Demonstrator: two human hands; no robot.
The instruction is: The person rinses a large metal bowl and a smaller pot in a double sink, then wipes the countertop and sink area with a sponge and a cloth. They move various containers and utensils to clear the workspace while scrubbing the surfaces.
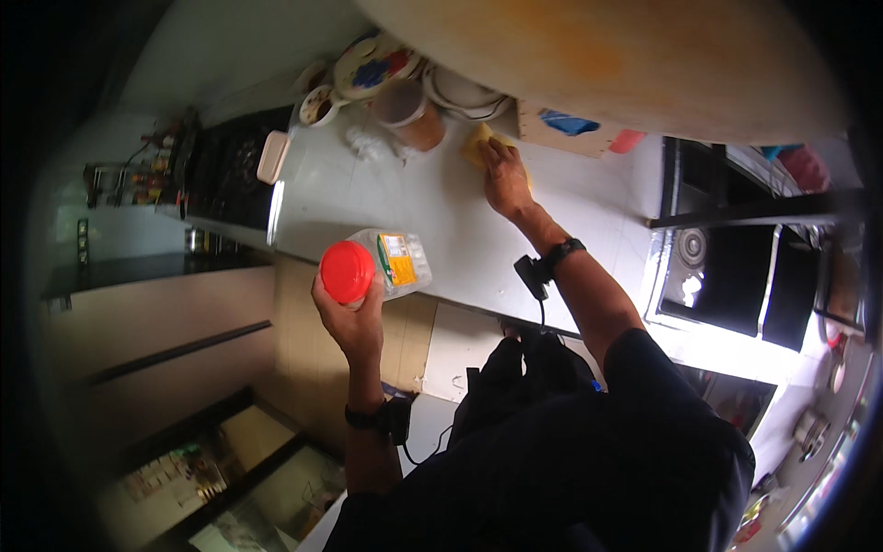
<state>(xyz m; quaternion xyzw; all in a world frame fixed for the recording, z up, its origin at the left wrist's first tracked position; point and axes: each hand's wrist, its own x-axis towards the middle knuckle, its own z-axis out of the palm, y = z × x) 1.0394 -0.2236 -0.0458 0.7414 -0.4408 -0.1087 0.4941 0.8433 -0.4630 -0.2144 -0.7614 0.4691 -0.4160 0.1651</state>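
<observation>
My left hand (350, 321) grips a clear plastic jar (419, 257) just below its red screw lid (347, 271). The jar is tilted over the front edge of the pale countertop (455, 238) and bears a yellow and green label. Farther back, my right hand (507, 181) presses a yellow cloth (476, 146) on the counter, fingers bunched on it. Behind the cloth stand a tub with brownish contents (412, 119) and some white dishes (462, 90). A dark band with a small device sits on each wrist.
Crumpled white plastic (365, 143) lies near the tub. At the back left are a cup (319, 105) and a floral plate (372, 69). A black stove (234, 165) is at left, with a beige lid (274, 157) by its edge. A wooden box (559, 131) and a sink (717, 276) are at right.
</observation>
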